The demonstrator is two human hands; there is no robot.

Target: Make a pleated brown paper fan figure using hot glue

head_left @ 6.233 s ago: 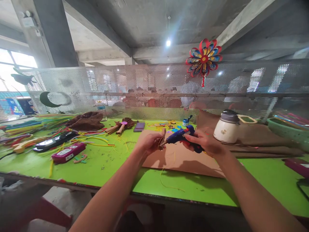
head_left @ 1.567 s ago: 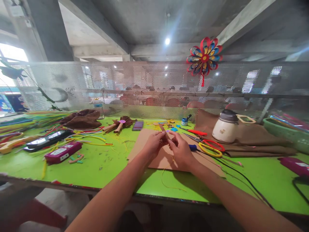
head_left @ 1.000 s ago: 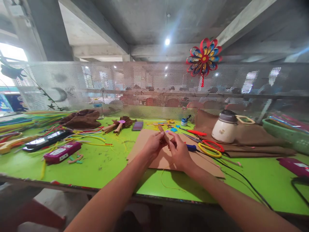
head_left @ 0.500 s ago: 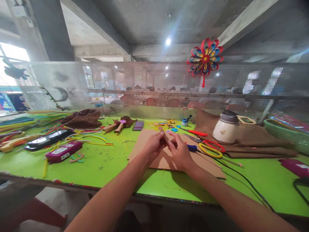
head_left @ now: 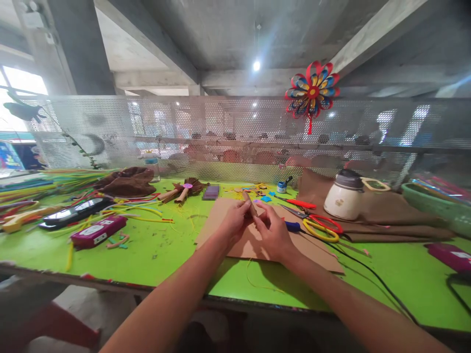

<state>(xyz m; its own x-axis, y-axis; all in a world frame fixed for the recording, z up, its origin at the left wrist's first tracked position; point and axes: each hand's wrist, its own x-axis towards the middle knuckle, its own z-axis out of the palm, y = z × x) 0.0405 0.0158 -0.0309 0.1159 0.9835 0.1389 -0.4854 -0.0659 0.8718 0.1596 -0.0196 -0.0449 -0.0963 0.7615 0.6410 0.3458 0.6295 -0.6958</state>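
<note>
My left hand [head_left: 234, 219] and my right hand [head_left: 273, 229] meet over a brown cardboard sheet [head_left: 217, 215] near the front of the green table. Between them they hold a thin brown rolled piece [head_left: 250, 203], slanted, its upper end rising past the fingertips. The fingers of both hands are closed on it. Just right of my right hand lies a tool with a blue handle [head_left: 293, 226] and a black cord. Scissors with red and yellow handles [head_left: 321, 229] are beside it.
A cream pot [head_left: 343, 196] stands on folded brown cloth [head_left: 401, 211] at the right, near a green basin [head_left: 434, 206]. Red-handled pliers [head_left: 301, 203] and a small blue jar [head_left: 281, 187] lie behind. Left are a maroon box [head_left: 98, 231], a phone [head_left: 75, 213] and brown bundles [head_left: 184, 191].
</note>
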